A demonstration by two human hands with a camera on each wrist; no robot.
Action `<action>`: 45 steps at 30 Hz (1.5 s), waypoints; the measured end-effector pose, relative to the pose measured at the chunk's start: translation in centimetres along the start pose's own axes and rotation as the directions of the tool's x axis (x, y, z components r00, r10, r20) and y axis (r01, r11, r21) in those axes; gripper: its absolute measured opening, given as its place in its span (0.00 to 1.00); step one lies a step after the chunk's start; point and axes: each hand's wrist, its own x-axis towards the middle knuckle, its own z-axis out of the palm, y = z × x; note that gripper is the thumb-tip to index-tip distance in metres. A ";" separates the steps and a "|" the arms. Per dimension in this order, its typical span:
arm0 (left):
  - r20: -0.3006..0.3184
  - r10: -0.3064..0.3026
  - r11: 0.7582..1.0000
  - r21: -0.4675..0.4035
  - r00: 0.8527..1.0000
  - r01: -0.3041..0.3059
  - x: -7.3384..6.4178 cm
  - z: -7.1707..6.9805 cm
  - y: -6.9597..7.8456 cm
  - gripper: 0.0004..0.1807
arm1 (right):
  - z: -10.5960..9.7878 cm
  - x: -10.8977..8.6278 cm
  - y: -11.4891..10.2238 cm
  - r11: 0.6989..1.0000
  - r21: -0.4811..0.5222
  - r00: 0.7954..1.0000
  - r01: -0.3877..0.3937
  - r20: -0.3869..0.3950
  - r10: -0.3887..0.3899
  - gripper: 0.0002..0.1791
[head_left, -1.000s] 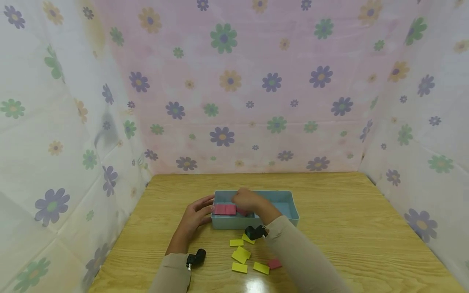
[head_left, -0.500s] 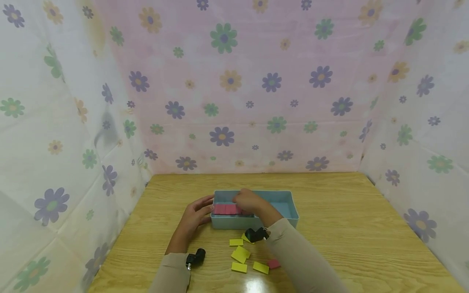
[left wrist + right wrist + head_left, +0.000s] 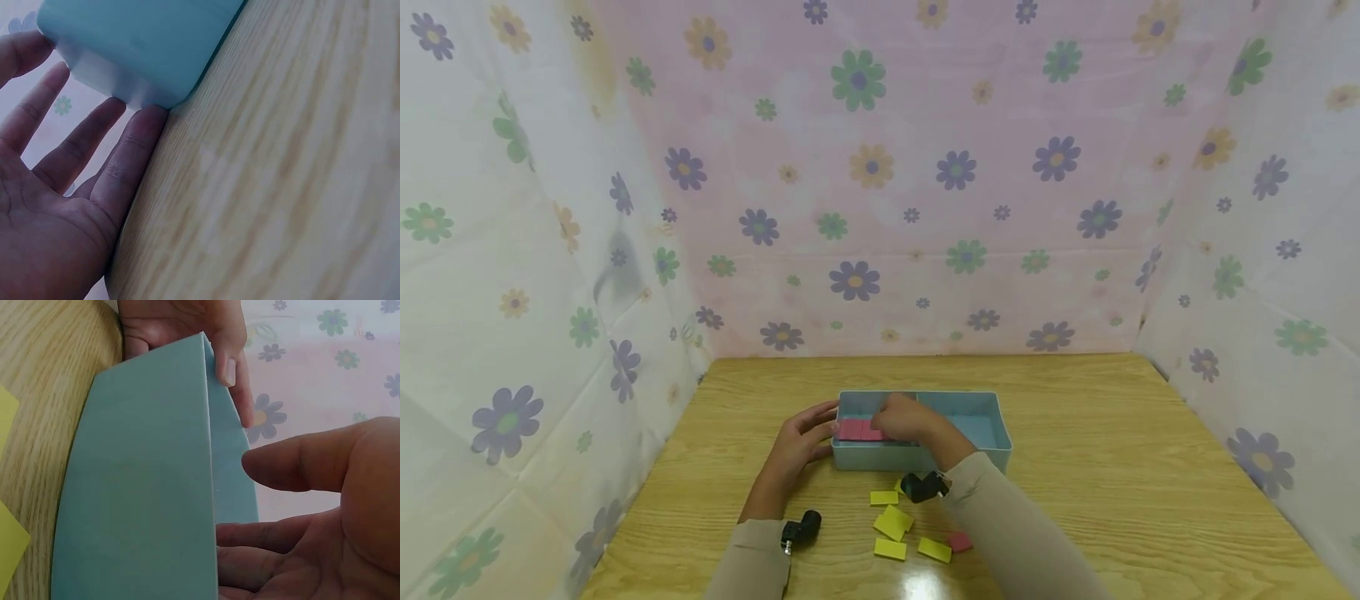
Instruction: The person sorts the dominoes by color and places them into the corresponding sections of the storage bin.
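left hand (image 3: 797, 436): fingers spread against box (image 3: 865, 459) | right hand (image 3: 912, 419): fingertips hidden, pinch can't tell | risk: knuckle bump could skew pink tiles (image 3: 852, 430)

Pale blue box (image 3: 872, 458), pink tiles (image 3: 852, 430) inside
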 end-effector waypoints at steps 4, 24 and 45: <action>-0.006 -0.008 1.000 0.013 1.000 0.008 0.0 0.0 0.1 0.25 | 0.2 -0.1 -0.1 0.998 -0.064 1.000 0.023 -0.013 -0.024 0.19; -0.010 -0.016 1.000 0.024 1.000 0.016 -0.1 0.1 -0.1 0.25 | -0.4 -1.8 0.4 0.993 -0.018 0.989 0.114 -0.096 -0.115 0.32; -0.021 -0.017 1.000 0.019 1.000 0.017 0.1 0.3 0.0 0.26 | -3.7 -10.2 9.3 0.890 0.075 0.887 0.451 -0.152 -0.436 0.12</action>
